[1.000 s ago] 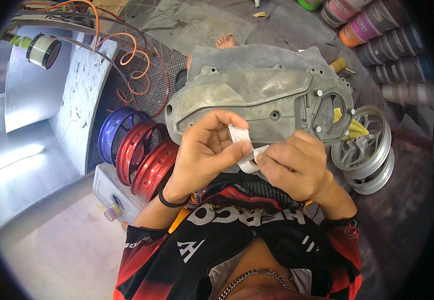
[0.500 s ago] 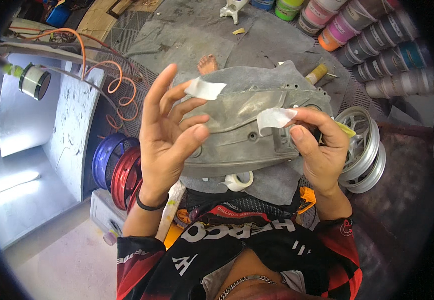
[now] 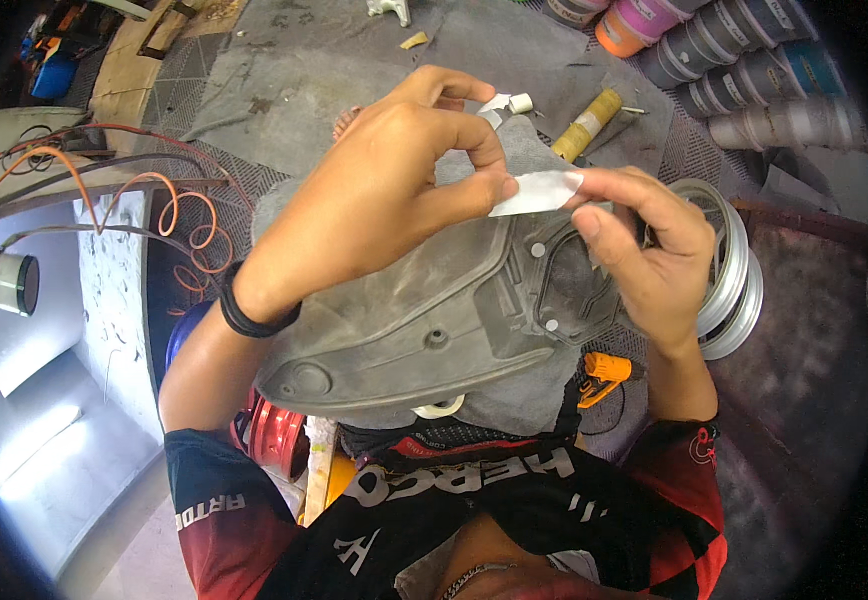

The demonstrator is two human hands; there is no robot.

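Note:
A short strip of white masking tape (image 3: 536,193) is stretched between my two hands above a grey metal engine cover (image 3: 384,345). The thumb and a finger of my left hand (image 3: 404,165) pinch the strip's left end. Its right end is at the index fingertip of my right hand (image 3: 659,245), with the thumb just below. A second white tape piece (image 3: 496,110) clings to another left fingertip. White round spots (image 3: 552,325) sit at holes on the cover's right part. Beneath the cover's near edge, a tape roll (image 3: 441,408) shows only partly.
A yellow roll (image 3: 589,122) lies beyond the cover on grey cloth (image 3: 314,70). Silver wheel rims (image 3: 729,290) stand at right, a red rim (image 3: 279,440) at left. An orange tool (image 3: 606,375) lies near my right forearm. Paint tubs (image 3: 744,40) line the far right; an orange coiled hose (image 3: 169,205) hangs left.
My left hand has moved right and away from me, reaching the strip at my right hand and pinching its free end. The view has shifted, and the cover appears turned and nearer.

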